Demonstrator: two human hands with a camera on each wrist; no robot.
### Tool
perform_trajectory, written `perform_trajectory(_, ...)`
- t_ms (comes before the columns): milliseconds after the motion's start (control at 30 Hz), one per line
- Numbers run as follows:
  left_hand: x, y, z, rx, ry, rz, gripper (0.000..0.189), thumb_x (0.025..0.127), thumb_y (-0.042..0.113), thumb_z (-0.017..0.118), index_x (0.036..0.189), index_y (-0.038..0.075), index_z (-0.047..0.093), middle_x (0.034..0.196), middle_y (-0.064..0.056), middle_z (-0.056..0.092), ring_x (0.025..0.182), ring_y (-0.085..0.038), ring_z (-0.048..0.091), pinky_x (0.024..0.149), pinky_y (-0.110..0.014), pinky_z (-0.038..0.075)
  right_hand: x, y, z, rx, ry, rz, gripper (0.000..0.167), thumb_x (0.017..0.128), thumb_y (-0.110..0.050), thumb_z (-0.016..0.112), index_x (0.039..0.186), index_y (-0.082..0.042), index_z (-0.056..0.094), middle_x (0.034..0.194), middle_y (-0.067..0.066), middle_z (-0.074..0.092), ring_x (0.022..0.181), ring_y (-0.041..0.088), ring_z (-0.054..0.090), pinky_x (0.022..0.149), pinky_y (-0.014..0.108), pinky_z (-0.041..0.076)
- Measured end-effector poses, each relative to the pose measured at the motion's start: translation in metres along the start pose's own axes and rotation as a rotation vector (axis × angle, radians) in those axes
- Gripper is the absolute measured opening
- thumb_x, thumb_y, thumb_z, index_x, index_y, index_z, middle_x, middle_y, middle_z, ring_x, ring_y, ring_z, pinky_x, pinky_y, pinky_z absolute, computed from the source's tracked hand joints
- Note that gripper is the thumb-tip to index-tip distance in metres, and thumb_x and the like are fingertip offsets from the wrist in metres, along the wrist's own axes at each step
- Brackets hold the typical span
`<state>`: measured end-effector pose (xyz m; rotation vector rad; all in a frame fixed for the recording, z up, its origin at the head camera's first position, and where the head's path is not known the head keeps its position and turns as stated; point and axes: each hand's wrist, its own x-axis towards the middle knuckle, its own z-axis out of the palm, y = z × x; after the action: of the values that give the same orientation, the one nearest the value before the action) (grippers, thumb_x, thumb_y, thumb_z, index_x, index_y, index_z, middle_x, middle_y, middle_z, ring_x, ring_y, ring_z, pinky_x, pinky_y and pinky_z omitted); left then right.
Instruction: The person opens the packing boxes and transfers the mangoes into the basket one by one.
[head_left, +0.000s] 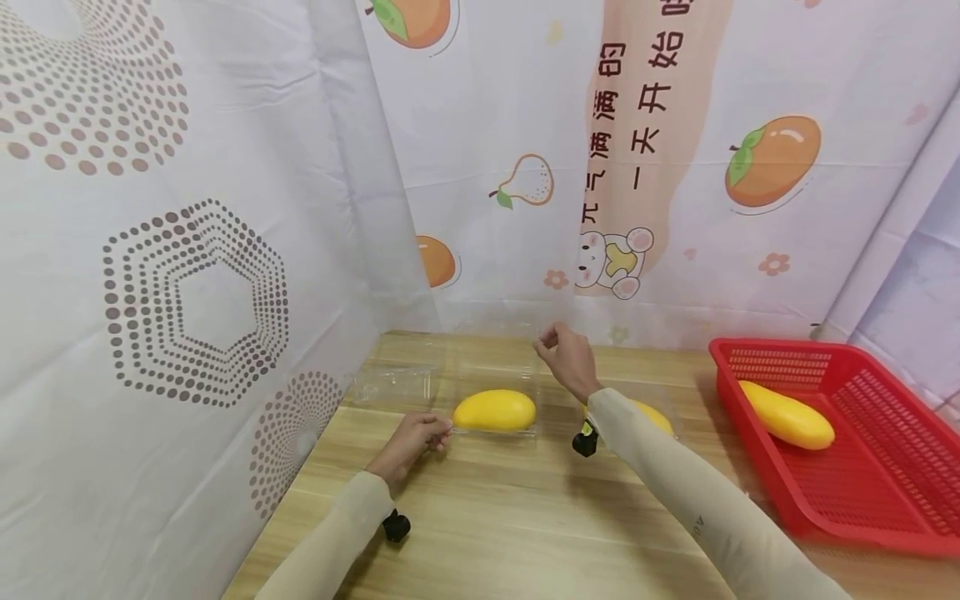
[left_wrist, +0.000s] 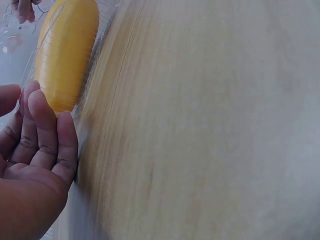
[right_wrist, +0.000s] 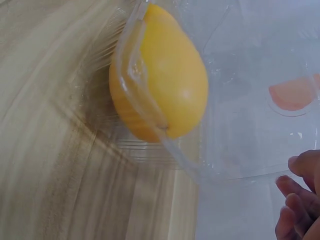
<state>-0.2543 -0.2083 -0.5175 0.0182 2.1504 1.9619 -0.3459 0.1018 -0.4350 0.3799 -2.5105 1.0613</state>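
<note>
A yellow mango [head_left: 495,410] lies in the middle clear plastic box [right_wrist: 145,150], whose lid [right_wrist: 240,125] stands raised on the far side. My left hand [head_left: 417,440] pinches the box's left edge between thumb and fingers, close to one end of the mango. Higher up, my right hand [head_left: 566,354] holds the lid's right corner; in the right wrist view the thumb and forefinger meet at its rim. Another mango [head_left: 651,415] sits in a clear box to the right, partly hidden behind my right forearm.
To the left stands one more clear plastic box [head_left: 393,385]. A red basket [head_left: 787,500] at the right holds a mango [head_left: 787,417]. Printed curtains [head_left: 480,108] hang behind and left of the wooden table [head_left: 510,525].
</note>
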Motion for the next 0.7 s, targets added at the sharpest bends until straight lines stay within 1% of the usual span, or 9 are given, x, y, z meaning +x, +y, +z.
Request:
perform_trajectory(200, -0.001, 0.001, 0.0, -0.006, 0.005, -0.009, 0.027, 0.101, 0.017, 0.066, 0.105, -0.01, 0.07, 0.089, -0.012, 0.068, 0.075, -0.015, 0.061, 0.07, -0.026, 0.055, -0.002, 0.005, 0.005, -0.013, -0.033, 0.038, 0.014, 0.094, -0.018, 0.076, 0.094, -0.008, 0.067, 0.092, 0.008, 0.074, 0.08, 0.026, 0.068, 0.072, 0.044, 0.055)
perform_trajectory(467, 0.0, 0.0, 0.0, -0.006, -0.001, -0.005, 0.029, 0.101, 0.016, 0.066, 0.106, -0.012, 0.069, 0.088, -0.012, 0.069, 0.074, -0.015, 0.062, 0.069, -0.026, 0.055, -0.003, 0.01, 0.008, -0.054, -0.089, 0.086, 0.013, 0.094, -0.016, 0.076, 0.094, -0.007, 0.066, 0.091, 0.009, 0.073, 0.08, 0.025, 0.068, 0.069, 0.042, 0.055)
perform_trajectory(700, 0.0, -0.001, 0.001, -0.006, 0.002, -0.006, 0.029, 0.101, 0.017, 0.066, 0.105, -0.012, 0.069, 0.087, -0.011, 0.068, 0.073, -0.015, 0.061, 0.069, -0.026, 0.055, -0.005, 0.012, 0.011, -0.062, -0.155, 0.131, 0.011, 0.094, -0.013, 0.073, 0.099, -0.005, 0.067, 0.097, 0.013, 0.073, 0.088, 0.028, 0.071, 0.072, 0.042, 0.058)
